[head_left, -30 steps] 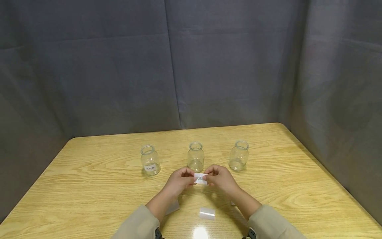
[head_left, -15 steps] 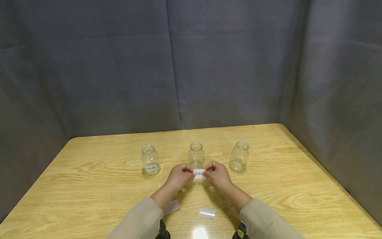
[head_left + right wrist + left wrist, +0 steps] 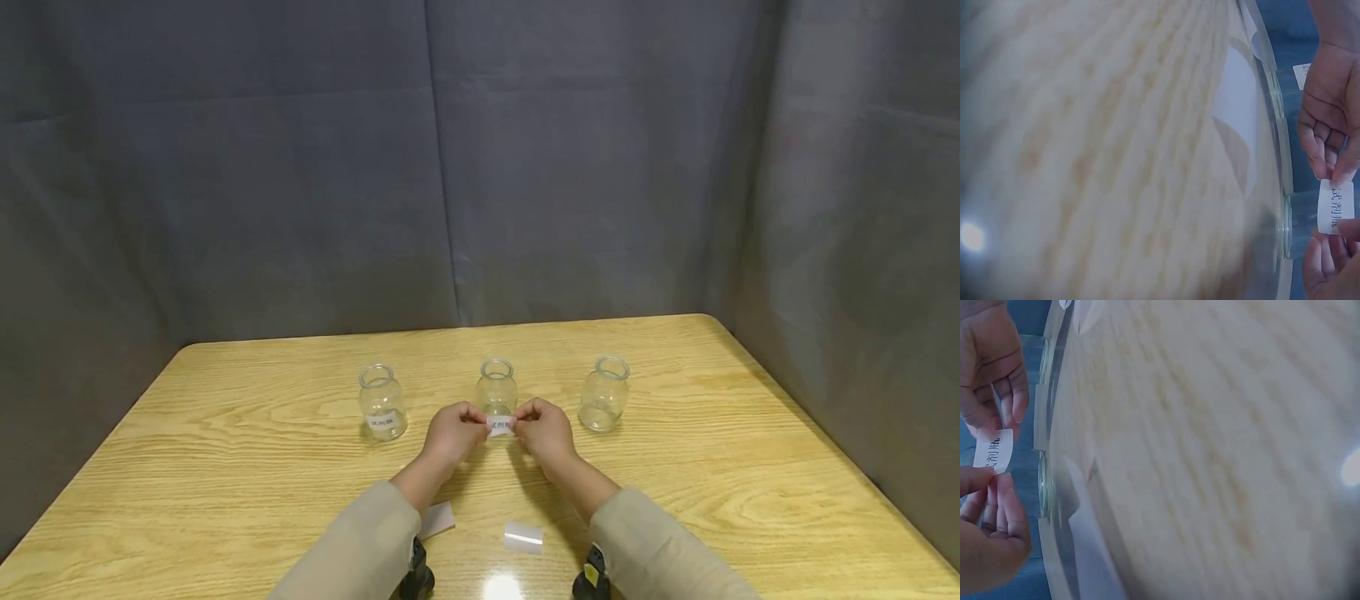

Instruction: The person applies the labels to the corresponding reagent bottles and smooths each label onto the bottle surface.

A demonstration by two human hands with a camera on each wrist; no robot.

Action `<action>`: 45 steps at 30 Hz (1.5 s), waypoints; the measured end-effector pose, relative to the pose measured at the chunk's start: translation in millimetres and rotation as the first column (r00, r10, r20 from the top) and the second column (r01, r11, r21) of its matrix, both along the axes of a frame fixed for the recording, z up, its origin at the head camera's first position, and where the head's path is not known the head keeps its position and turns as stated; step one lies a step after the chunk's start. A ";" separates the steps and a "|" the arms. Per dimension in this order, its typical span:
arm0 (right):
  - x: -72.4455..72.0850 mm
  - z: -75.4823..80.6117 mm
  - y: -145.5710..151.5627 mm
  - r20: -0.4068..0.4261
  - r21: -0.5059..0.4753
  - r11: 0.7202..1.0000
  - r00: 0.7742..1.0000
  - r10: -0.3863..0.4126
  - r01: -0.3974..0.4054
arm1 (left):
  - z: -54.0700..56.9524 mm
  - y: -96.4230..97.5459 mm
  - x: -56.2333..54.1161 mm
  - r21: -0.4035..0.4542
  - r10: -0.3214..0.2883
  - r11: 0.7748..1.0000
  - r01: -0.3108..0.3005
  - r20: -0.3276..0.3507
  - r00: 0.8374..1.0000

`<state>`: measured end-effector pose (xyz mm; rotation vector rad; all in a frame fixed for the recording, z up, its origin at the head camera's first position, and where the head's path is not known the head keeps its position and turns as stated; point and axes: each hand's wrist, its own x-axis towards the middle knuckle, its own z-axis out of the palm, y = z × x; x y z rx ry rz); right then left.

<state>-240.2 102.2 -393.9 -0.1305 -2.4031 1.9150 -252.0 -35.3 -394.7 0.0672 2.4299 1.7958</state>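
Observation:
A small white label (image 3: 500, 426) with printed characters is held stretched between both hands. My left hand (image 3: 453, 433) pinches its left end; my right hand (image 3: 546, 432) pinches the right end. Directly behind it stands the middle glass jar (image 3: 497, 387), its lower front overlapped by the label in the head view. Both wrist views show finger and thumb on each end of the label (image 3: 994, 452), with the jar rim (image 3: 1287, 226) close by. To the left is a glass jar (image 3: 381, 392) bearing a similar label (image 3: 382, 421). The right glass jar (image 3: 604, 396) shows no label.
Two pale slips lie on the wooden table (image 3: 240, 467) nearer the body: one (image 3: 437, 518) beside the left forearm, another (image 3: 523, 537) between the forearms. Grey curtains (image 3: 300, 183) rise behind the table and at its sides.
Both hands have moved forward together with the label, bringing it from in front of the middle jar up to its lower front. The jars have stayed in place.

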 end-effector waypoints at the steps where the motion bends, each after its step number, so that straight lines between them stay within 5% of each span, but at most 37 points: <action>1: -0.9 -0.1 0.0 -0.003 -0.007 1.000 1.000 -0.004 0.004 | 0.1 0.2 -0.8 -0.003 0.004 1.000 -0.004 -0.001 1.000; 17: -10.5 -1.1 1.1 -0.014 -0.041 0.999 1.000 -0.026 0.025 | -1.0 2.9 -4.1 -0.071 0.038 0.997 -0.041 -0.046 0.998; 29: -11.2 -2.3 0.2 -0.050 -0.059 0.998 0.998 -0.026 0.023 | -3.9 5.9 -4.4 -0.125 0.098 0.985 -0.117 -0.148 0.984; 45: -14.7 -5.3 1.4 -0.076 0.091 0.995 0.996 -0.038 0.045 | -3.1 4.5 -5.8 -0.135 0.097 0.983 -0.125 -0.194 0.976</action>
